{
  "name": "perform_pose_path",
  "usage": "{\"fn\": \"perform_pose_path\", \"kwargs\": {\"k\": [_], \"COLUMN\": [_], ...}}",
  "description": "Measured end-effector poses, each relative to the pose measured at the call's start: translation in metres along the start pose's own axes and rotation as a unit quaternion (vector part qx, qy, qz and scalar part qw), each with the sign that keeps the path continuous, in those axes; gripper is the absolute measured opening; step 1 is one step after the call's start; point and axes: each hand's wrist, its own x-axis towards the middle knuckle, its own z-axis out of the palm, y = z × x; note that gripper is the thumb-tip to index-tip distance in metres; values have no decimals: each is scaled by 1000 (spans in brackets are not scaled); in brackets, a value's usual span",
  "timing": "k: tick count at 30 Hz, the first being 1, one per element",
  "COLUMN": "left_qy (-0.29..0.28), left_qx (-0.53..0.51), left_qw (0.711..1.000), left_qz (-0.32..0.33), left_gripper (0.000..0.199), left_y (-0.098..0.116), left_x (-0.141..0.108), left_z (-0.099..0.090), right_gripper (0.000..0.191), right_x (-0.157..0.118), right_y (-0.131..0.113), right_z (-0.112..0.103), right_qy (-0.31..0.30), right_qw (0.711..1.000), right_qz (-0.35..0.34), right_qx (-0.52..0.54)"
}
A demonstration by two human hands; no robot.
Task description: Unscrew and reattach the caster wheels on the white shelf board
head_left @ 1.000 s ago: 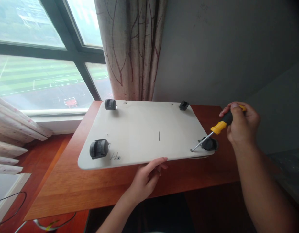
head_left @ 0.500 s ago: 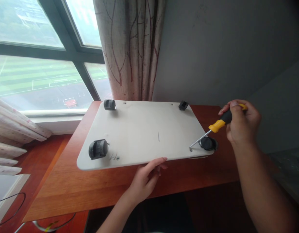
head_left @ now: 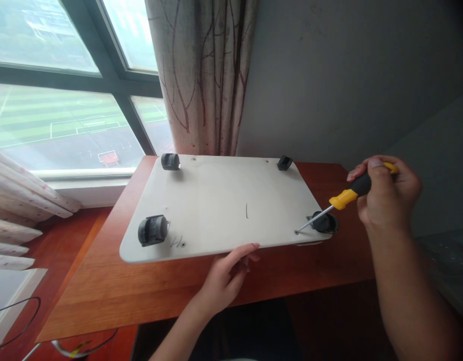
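A white board [head_left: 216,200] with rounded corners lies on the wooden table, black casters standing up at its corners. My right hand [head_left: 391,193] is wrapped round a yellow and black screwdriver [head_left: 342,199], tilted down to the left. Its tip meets a screw [head_left: 296,232] beside the near right caster [head_left: 323,222]. At the middle of the board's near edge, my left hand [head_left: 231,271] grips the edge, thumb side on top and the other fingers partly hidden below. Another screw [head_left: 183,244] shows near the left front caster [head_left: 152,230].
The wooden table [head_left: 103,296] extends past the board on all sides. Behind it hang a patterned curtain [head_left: 205,80] and a grey wall [head_left: 329,80]. A window [head_left: 58,120] is at the left. Cables [head_left: 81,348] lie by the floor at lower left.
The screwdriver's tip has come down onto the screw near the right caster. My right hand has shifted right and slightly lower; my left hand stays at the board's edge.
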Motion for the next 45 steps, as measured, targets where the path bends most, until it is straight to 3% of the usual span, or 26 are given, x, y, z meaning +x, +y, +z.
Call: {"fn": "perform_pose_path", "kwargs": {"k": [8,16,26,33,38,41,45], "left_qy": [1,0,-1,1,0,0,2], "left_qx": [4,5,7,6,7,13,16], "left_qw": [1000,1000,1000,1000,1000,1000,1000], "left_qz": [4,4,-1,5,1,-1,3], "left_gripper": [54,51,49,52,50,48,47], "left_y": [0,0,0,1,0,0,1], "left_x": [0,0,0,1,0,0,0], "left_z": [-1,-1,-1,0,0,-1,0], "right_gripper": [7,6,9,12,10,15,41], "right_x": [-4,-7,-2,-23,-44,-47,-43], "right_y": [-7,-12,-1,-32,-69,-81,-80], "right_z": [2,4,1,8,8,6,8], "right_qy": [-2,-8,2,-16,-99,-159,-217], "right_qw": [1000,998,999,983,934,910,950], "right_qz": [0,-48,-15,-117,-182,-204,-96], "right_qx": [-4,-42,-45,-140,-291,-323,-201]}}
